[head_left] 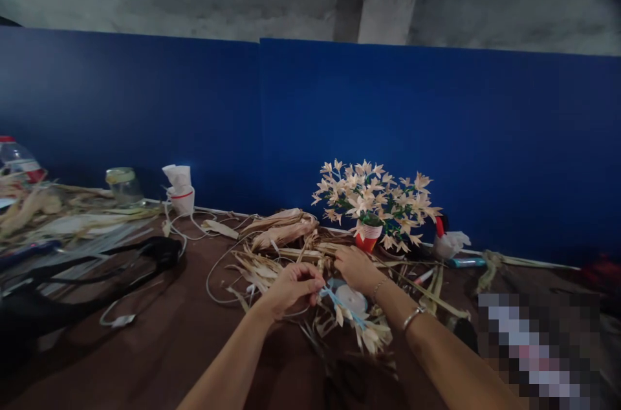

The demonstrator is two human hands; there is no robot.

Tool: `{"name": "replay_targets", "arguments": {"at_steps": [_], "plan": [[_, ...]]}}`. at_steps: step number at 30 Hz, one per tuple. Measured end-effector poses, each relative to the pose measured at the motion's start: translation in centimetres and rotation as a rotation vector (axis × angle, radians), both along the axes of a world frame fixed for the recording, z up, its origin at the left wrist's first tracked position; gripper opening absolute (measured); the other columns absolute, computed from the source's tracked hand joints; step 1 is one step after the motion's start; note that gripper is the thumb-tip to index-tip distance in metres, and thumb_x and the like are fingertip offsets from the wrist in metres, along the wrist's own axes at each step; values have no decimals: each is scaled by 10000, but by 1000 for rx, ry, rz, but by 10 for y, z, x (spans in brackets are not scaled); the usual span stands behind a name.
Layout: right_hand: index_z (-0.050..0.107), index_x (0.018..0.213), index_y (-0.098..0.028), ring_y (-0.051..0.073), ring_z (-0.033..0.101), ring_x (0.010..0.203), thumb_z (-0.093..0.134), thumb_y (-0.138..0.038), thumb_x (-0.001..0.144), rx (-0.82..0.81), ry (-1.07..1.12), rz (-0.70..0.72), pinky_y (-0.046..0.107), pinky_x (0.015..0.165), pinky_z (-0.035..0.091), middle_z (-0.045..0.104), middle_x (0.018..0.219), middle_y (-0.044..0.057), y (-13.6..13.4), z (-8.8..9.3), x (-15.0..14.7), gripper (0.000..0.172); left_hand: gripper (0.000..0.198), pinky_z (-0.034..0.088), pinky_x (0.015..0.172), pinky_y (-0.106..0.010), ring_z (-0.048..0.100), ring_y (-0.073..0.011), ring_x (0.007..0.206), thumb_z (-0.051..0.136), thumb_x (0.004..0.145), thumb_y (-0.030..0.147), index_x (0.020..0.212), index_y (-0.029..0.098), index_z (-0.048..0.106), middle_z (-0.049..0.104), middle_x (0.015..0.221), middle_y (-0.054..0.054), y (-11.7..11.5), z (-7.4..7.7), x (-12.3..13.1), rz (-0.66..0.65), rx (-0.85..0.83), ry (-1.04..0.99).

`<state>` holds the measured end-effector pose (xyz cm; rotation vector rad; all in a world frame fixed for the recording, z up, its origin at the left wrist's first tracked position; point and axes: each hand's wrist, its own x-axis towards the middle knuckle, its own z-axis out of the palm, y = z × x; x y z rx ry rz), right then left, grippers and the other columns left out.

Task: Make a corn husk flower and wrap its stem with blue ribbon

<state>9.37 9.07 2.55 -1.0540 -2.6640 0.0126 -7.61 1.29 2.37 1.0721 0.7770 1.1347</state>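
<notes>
My left hand [295,288] pinches the end of a blue-wrapped stem [345,308] with pale husk flowers [372,336] along it. My right hand [356,268] reaches over the pile of dried husks [286,232], palm down; its fingertips are among the husk strips, and whether they grip one is hidden. Below my right hand, a round whitish roll [351,299] lies beside the stem. Just behind it stands a red and white cup [369,235] holding a bunch of pale flowers [366,193] on green stems.
A white cup with tissue [182,198], a glass jar [123,187] and a bottle [22,161] stand at the left. A black bag [53,306], a white cable and dark scissors [347,381] lie nearer. A blue partition [291,119] runs behind the brown table [194,339].
</notes>
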Motion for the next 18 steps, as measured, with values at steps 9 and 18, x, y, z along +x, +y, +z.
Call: {"name": "replay_targets", "arguments": {"at_steps": [9, 18], "plan": [[652, 745, -141, 113, 543, 473, 482, -214, 712, -240, 233, -231, 198, 460, 384, 635, 566, 14, -31, 22, 18, 189, 261, 338, 406, -171, 476, -64, 372, 688, 565, 338, 630, 119, 562, 520, 438, 40, 6, -10, 3, 53, 70, 176], [665, 704, -192, 130, 555, 667, 490, -148, 692, -153, 496, -113, 222, 641, 381, 647, 686, 14, -77, 18, 6, 181, 316, 313, 366, -185, 471, -89, 345, 656, 553, 419, 625, 122, 575, 522, 401, 36, 3, -7, 15, 52, 27, 377]]}}
